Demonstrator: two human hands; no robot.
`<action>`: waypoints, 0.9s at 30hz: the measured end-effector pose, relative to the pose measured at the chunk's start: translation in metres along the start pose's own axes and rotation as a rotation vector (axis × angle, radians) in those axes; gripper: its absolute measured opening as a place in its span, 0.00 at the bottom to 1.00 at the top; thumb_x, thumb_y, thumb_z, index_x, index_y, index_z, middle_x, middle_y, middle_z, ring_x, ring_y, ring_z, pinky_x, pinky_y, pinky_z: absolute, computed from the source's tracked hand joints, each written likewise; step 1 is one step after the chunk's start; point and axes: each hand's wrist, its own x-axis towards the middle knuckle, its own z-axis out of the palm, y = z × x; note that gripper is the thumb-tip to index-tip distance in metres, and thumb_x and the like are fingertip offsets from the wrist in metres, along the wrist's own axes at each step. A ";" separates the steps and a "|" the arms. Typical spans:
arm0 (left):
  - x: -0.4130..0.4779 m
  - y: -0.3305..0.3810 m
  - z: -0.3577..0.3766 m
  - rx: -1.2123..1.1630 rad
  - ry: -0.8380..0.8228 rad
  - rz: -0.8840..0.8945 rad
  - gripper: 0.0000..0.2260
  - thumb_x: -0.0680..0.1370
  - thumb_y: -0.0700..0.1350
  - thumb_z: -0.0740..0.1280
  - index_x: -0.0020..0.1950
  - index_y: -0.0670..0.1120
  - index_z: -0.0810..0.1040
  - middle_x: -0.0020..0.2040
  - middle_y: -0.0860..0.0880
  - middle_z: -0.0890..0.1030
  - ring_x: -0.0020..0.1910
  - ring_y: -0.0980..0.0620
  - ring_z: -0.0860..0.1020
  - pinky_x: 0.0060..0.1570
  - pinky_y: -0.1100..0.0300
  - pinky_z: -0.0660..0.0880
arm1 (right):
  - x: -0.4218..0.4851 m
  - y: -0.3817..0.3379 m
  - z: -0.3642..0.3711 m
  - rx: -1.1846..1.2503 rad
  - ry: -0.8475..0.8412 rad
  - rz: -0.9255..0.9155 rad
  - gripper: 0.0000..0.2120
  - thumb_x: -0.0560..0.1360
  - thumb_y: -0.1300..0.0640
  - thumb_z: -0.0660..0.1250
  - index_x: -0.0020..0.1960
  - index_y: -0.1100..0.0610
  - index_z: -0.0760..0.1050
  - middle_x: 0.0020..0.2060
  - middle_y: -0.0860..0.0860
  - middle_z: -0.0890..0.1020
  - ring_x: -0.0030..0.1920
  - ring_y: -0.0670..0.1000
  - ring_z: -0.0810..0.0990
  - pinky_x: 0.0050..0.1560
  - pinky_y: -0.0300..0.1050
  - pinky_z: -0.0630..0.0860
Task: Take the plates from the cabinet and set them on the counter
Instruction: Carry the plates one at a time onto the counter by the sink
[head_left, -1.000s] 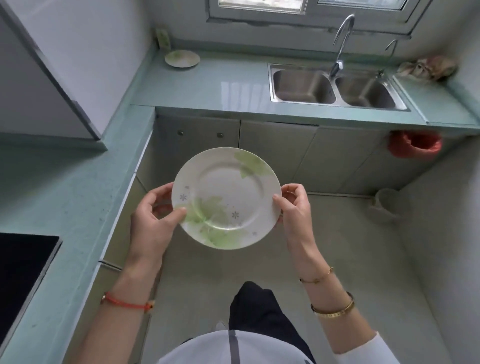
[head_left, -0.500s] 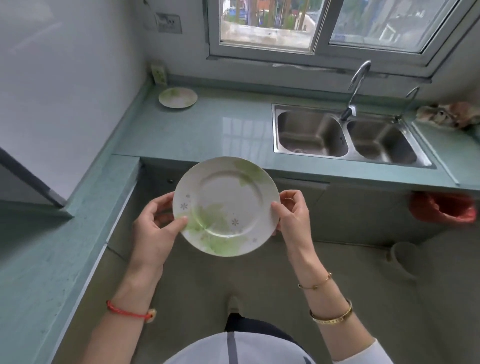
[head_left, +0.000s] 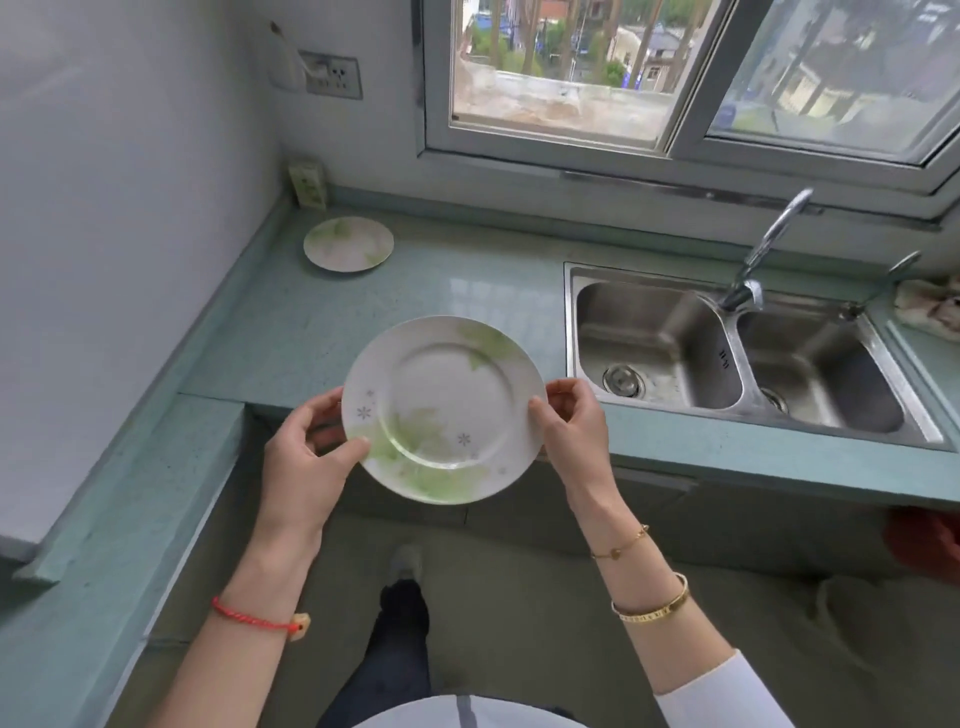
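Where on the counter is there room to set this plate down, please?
The teal counter lies bare between the round white-and-green plate in the back corner and the steel double sink; its left run along the white wall shows bare too. Right of the sink, a crumpled cloth crowds it.

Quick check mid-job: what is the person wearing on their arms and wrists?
Left arm: a red cord bracelet with a small pale charm, no sleeve in view. Right arm: a thin gold chain bracelet, a wider gold bangle and a white sleeve further up.
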 end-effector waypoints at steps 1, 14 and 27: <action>0.022 0.001 0.005 0.003 -0.008 -0.008 0.23 0.72 0.29 0.70 0.61 0.51 0.79 0.54 0.54 0.83 0.47 0.62 0.83 0.47 0.65 0.79 | 0.021 -0.002 0.010 -0.009 0.012 -0.004 0.05 0.74 0.58 0.67 0.50 0.55 0.74 0.40 0.48 0.79 0.40 0.46 0.77 0.38 0.35 0.75; 0.293 0.012 0.070 0.113 -0.165 -0.057 0.25 0.72 0.31 0.69 0.66 0.49 0.77 0.58 0.52 0.82 0.56 0.49 0.81 0.56 0.51 0.79 | 0.250 -0.013 0.119 -0.104 0.156 0.124 0.07 0.73 0.62 0.65 0.51 0.56 0.73 0.40 0.47 0.78 0.39 0.45 0.76 0.37 0.38 0.71; 0.475 -0.057 0.172 0.251 -0.223 -0.167 0.28 0.71 0.28 0.68 0.70 0.46 0.76 0.65 0.44 0.78 0.56 0.45 0.81 0.54 0.50 0.80 | 0.425 0.045 0.172 -0.218 0.241 0.359 0.09 0.73 0.64 0.62 0.51 0.55 0.71 0.39 0.46 0.75 0.44 0.53 0.76 0.42 0.41 0.70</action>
